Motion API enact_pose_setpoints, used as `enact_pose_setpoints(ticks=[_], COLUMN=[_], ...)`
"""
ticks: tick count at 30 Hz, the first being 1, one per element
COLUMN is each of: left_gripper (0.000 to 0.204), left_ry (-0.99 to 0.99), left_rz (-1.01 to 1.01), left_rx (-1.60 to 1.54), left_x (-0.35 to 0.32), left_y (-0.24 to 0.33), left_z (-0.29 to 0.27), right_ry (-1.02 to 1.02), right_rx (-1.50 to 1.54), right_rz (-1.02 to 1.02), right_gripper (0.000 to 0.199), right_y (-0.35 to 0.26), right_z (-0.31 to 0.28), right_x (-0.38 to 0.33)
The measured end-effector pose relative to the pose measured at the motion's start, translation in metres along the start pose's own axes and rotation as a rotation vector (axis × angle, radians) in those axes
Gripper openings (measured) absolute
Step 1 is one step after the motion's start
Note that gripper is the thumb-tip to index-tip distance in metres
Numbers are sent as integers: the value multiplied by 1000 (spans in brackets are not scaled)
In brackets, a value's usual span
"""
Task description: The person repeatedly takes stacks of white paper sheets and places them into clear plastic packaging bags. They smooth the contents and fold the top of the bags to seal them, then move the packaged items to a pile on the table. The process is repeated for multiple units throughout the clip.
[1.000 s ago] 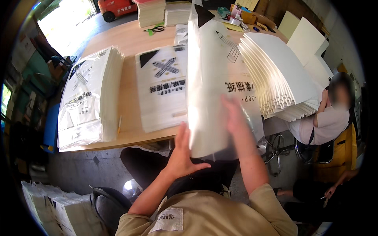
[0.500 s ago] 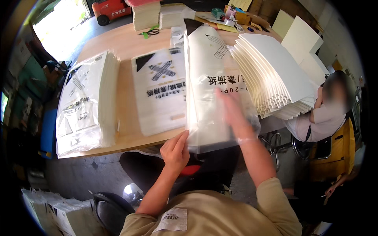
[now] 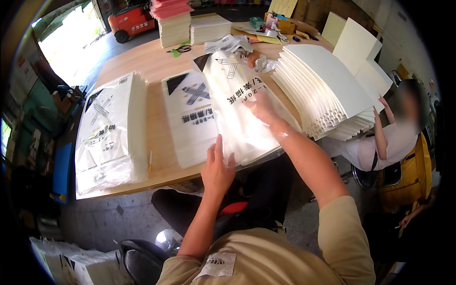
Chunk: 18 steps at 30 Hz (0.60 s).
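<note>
Head view: the right hand [image 3: 259,108] rests unclenched on a printed bag [image 3: 236,130], left hand [image 3: 217,172] unclear in grip, while the stack [image 3: 102,140] by the desk's [image 3: 154,97] left edge looks bagged, right-edge sheets [image 3: 327,71] not yet.

We count 1 left hand [image 3: 218,172], 1 right hand [image 3: 262,108], 1 wooden table [image 3: 156,104] | 1 printed bag [image 3: 244,137] beneath our right hand | 1 neighboring bag [image 3: 190,126] beside it | 1 bag-topped stack [image 3: 108,135] at left | 1 fanned paper heap [image 3: 327,83] at right | 2 paper stacks [image 3: 173,31] beyond | 1 pair of scissors [image 3: 181,49] | 1 red vehicle [image 3: 131,24] | 1 seated co-worker [image 3: 365,146]
</note>
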<state>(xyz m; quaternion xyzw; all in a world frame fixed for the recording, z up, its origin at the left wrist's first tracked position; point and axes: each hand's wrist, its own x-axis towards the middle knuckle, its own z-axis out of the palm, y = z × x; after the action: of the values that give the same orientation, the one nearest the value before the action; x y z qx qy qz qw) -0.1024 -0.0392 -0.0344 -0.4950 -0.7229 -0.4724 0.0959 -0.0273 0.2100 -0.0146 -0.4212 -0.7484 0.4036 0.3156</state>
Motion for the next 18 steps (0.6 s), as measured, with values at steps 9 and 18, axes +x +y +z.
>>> enact_pose_setpoints(ticks=[9, 18], left_gripper=[47, 41], left_ry=[-46, -192], left_rz=[112, 45], left_rx=[-127, -104], left_x=[-20, -37], left_y=[-20, -13], left_z=[23, 31], right_ry=[59, 146], right_rx=[-21, -103], right_rz=[-19, 126], right_gripper=[38, 39], right_y=[23, 18], right_z=[0, 6], right_x=[-18, -2])
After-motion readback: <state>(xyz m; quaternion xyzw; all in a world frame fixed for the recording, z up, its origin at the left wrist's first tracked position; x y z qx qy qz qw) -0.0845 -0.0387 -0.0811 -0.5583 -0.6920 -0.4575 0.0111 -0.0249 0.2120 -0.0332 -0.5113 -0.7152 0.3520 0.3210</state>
